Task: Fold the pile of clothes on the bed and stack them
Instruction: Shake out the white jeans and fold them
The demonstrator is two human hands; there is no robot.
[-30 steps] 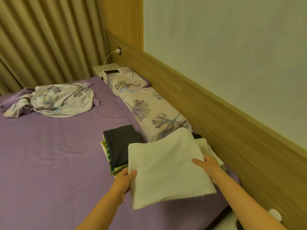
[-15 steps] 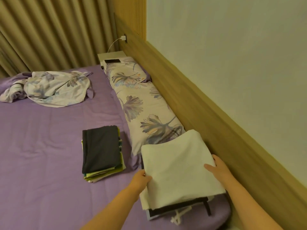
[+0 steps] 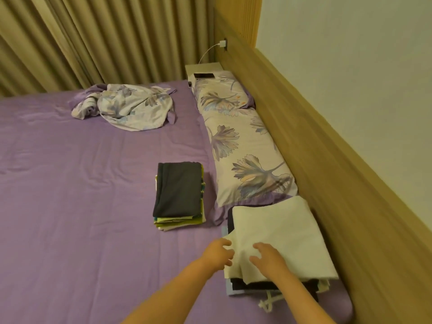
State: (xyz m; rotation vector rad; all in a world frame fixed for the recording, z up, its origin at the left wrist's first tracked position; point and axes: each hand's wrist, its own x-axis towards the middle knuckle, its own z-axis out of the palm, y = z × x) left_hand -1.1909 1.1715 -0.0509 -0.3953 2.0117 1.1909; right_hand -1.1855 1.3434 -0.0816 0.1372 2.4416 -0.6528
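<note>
Left hand (image 3: 219, 253): fingers spread and loosely bent, at the left edge of the folded white cloth (image 3: 278, 239), fingertips touching or just off it, can't tell; gripping nothing. Right hand (image 3: 268, 258): open, palm down, fingers splayed, resting on the near part of the same cloth; not pinching it. Both forearms come in from bottom of view, angled up-right, hands just beside each other.

White cloth sits on top of a stack (image 3: 252, 288) directly under the hands: dark layers and a pale blue-grey edge show below it, a white drawstring (image 3: 268, 304) hangs out at the near side. Stack lies on the purple bed (image 3: 81, 206), against the wooden headboard (image 3: 327, 160) to the right of the right hand.

Second folded stack (image 3: 178, 195), dark grey on top, green and white edges beneath, is ahead-left of the left hand, apart. Floral pillows (image 3: 243, 148) run ahead of the hands along the headboard. Crumpled floral sheet (image 3: 126, 108) far ahead-left. Phone (image 3: 204, 76) on the shelf beyond the pillows.

No readable labels or text.
</note>
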